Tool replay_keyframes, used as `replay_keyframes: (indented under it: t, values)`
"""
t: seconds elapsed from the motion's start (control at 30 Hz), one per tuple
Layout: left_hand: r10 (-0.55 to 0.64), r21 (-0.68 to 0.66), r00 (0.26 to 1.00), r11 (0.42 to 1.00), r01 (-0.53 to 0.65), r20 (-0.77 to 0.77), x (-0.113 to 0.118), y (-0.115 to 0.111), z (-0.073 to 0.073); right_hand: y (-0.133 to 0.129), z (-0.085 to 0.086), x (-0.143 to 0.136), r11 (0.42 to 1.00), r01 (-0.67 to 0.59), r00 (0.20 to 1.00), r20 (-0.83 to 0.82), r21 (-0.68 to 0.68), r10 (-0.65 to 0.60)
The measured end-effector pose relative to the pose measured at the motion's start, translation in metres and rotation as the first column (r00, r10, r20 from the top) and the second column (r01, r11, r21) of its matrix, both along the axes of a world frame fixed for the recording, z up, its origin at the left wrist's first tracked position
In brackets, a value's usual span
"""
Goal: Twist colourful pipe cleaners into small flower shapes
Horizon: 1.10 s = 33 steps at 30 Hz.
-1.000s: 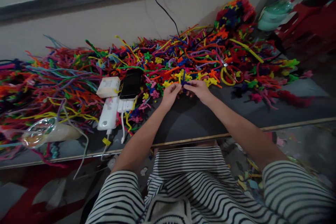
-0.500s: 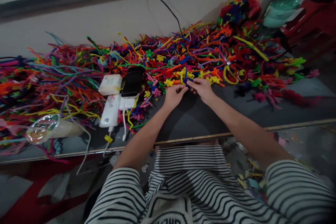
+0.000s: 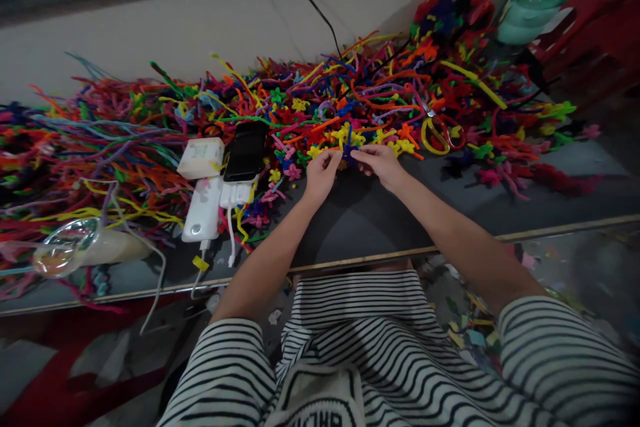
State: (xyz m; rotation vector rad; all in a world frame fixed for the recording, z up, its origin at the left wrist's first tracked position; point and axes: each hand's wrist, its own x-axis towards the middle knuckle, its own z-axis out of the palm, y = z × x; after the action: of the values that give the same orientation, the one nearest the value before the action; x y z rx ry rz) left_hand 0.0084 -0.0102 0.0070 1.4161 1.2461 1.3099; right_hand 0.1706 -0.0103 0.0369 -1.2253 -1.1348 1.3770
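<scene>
In the head view, a dark-blue, fuzzy pipe-cleaner flower is held above the dark grey tabletop, well back from its front edge. It is pinched between nearly closed thumb and forefinger of the left hand. It is met by the fingertips of the right hand; whether these are closed cannot be told. Multicoloured fuzzy stems are heaped along the back edge.

A black phone lies beside a white box, a tipped plastic cup further left.
</scene>
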Motion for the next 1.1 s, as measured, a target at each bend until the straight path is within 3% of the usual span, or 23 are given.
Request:
replay_keyframes:
  t: [0.17, 0.37, 0.67, 0.83, 1.1]
  values:
    - [-0.086, 0.059, 0.988, 0.994, 0.094, -0.131, 0.001, -0.009, 0.006, 0.001, -0.003, -0.002, 0.998, 0.054, 0.993, -0.103, -0.038, -0.058]
    - [-0.002, 0.134, 0.967, 0.99, 0.037, -0.253, 0.003, -0.014, 0.009, 0.0, -0.005, -0.004, 0.999, 0.014, 0.988, -0.156, -0.035, -0.019]
    - [-0.017, 0.109, 0.974, 0.993, 0.042, -0.225, 0.0, -0.008, 0.006, -0.001, -0.007, -0.002, 0.988, 0.017, 1.0, 0.022, 0.154, -0.02]
    - [0.016, 0.16, 0.967, 0.987, 0.027, -0.256, -0.002, -0.009, 0.011, 0.003, -0.009, 0.001, 0.989, -0.002, 0.999, 0.052, 0.15, -0.006]
    - [0.016, 0.248, 0.924, 0.965, 0.086, -0.383, -0.006, -0.01, 0.016, 0.006, -0.006, 0.012, 0.964, -0.177, 0.969, 0.207, 0.198, 0.135]
